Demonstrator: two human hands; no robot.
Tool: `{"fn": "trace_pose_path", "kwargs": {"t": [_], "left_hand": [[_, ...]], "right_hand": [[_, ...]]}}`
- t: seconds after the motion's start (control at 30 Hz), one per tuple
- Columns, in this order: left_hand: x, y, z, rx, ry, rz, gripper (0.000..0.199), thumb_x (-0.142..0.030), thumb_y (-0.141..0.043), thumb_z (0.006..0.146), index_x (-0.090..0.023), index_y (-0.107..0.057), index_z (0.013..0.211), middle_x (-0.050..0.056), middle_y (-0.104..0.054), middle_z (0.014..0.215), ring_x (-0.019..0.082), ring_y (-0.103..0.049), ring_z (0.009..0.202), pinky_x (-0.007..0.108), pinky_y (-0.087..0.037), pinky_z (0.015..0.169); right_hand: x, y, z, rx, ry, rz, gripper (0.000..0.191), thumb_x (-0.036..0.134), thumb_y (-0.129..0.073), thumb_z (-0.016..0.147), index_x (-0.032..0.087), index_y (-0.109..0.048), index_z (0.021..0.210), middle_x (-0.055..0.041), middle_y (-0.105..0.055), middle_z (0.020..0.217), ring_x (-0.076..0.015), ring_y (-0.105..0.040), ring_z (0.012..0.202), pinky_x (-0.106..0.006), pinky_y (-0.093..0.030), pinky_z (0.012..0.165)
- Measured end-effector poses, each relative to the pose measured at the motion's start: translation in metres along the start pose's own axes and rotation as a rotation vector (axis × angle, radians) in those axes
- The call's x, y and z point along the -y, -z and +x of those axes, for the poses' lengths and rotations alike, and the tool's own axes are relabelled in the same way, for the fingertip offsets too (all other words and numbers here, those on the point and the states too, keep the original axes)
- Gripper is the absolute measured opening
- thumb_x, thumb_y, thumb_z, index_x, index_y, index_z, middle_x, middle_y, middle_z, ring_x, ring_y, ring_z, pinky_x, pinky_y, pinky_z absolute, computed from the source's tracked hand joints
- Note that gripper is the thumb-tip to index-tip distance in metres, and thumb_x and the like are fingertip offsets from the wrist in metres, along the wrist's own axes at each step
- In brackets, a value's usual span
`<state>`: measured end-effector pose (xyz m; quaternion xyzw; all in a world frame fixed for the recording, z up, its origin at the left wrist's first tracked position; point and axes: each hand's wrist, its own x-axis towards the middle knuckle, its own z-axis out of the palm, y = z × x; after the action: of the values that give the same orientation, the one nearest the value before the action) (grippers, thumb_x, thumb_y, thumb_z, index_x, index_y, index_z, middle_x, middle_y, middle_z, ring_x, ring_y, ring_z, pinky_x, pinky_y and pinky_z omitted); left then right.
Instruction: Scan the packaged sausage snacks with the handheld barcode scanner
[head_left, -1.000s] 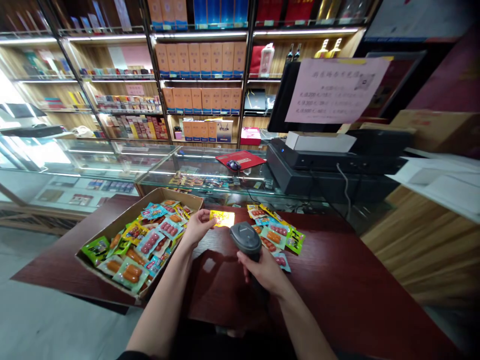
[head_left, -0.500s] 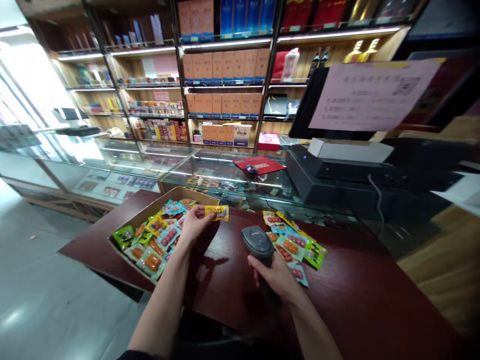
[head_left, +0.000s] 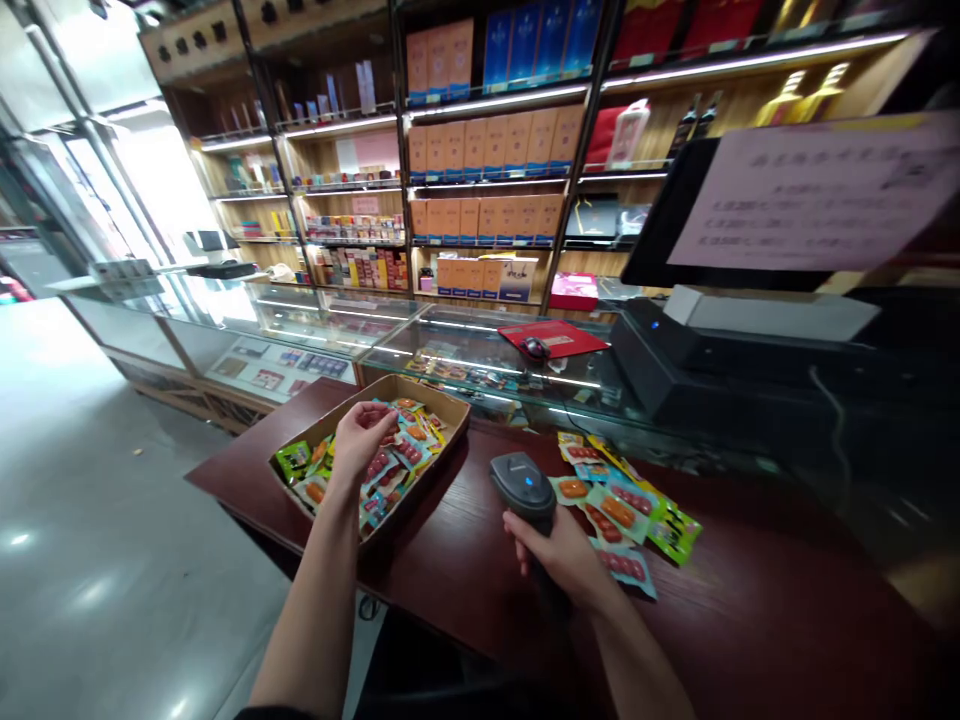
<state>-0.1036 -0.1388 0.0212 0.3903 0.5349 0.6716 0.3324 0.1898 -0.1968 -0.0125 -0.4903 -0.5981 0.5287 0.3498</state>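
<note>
The left hand [head_left: 356, 442] is lowered into a shallow cardboard carton [head_left: 457, 420] at the left end of the dark red counter [head_left: 465, 600], its fingers curled over sausage packets [head_left: 394, 462]; whether a packet is gripped cannot be told. A handheld barcode scanner [head_left: 521, 488] is gripped firmly in the right hand [head_left: 551, 555], just beside a loose packet pile [head_left: 619, 510] near the far edge. Packet scanning is judged to be in hand; a packet brought to the scanner is called for.

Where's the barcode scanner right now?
Head view: the barcode scanner sits in the right hand, just left of the loose sausage packets on the counter.
</note>
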Motion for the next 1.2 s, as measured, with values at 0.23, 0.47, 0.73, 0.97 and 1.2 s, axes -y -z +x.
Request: {"fn": "trace_pose_path", "kwargs": {"t": [0.23,0.47,0.73,0.97,1.2], "left_hand": [[0.026,-0.092,-0.022,0.290,0.034,0.048,0.043,-0.041,-0.083,0.056,-0.015,-0.061,0.082,0.003,-0.068,0.076,0.014,-0.063,0.065,0.026,-0.052,0.059],[0.061,-0.189,-0.062,0.631,-0.009,0.153,0.030,-0.036,-0.077,0.066,-0.017,-0.062,0.083,0.004,-0.070,0.080,0.015,-0.064,0.068,0.026,-0.050,0.063],[0.088,-0.273,-0.118,0.927,-0.272,0.659,0.029,-0.024,-0.072,0.071,-0.020,-0.069,0.099,0.007,-0.070,0.100,0.022,-0.064,0.096,0.031,-0.047,0.085],[0.103,-0.302,-0.152,0.997,-0.529,1.100,0.057,-0.041,-0.076,0.070,-0.019,-0.061,0.120,0.013,-0.057,0.114,0.028,-0.056,0.106,0.035,-0.043,0.089],[0.096,-0.308,-0.162,0.968,-0.577,1.149,0.040,-0.021,-0.065,0.074,-0.015,-0.056,0.113,0.017,-0.055,0.112,0.033,-0.054,0.106,0.039,-0.044,0.086]], "right_hand": [[-0.014,0.042,-0.026,-0.198,-0.019,0.072,0.038,0.053,-0.068,0.074,0.019,-0.052,0.080,0.0049,-0.055,0.051,-0.0117,-0.051,0.040,-0.025,-0.043,0.041],[-0.031,0.097,-0.064,-0.356,-0.091,0.092,0.034,0.051,-0.068,0.077,0.018,-0.058,0.079,0.0034,-0.056,0.050,-0.0124,-0.052,0.040,-0.024,-0.041,0.041],[-0.053,0.138,-0.105,-0.551,-0.131,0.055,0.031,0.046,-0.066,0.081,0.017,-0.057,0.075,0.0029,-0.057,0.050,-0.0124,-0.054,0.041,-0.024,-0.043,0.044],[-0.060,0.149,-0.124,-0.629,-0.143,0.087,0.030,0.046,-0.065,0.081,0.017,-0.057,0.079,0.0041,-0.057,0.051,-0.0116,-0.053,0.041,-0.023,-0.043,0.044],[-0.059,0.146,-0.122,-0.619,-0.165,0.108,0.030,0.046,-0.065,0.081,0.017,-0.058,0.083,0.0037,-0.057,0.052,-0.0122,-0.053,0.041,-0.024,-0.043,0.043]]}}
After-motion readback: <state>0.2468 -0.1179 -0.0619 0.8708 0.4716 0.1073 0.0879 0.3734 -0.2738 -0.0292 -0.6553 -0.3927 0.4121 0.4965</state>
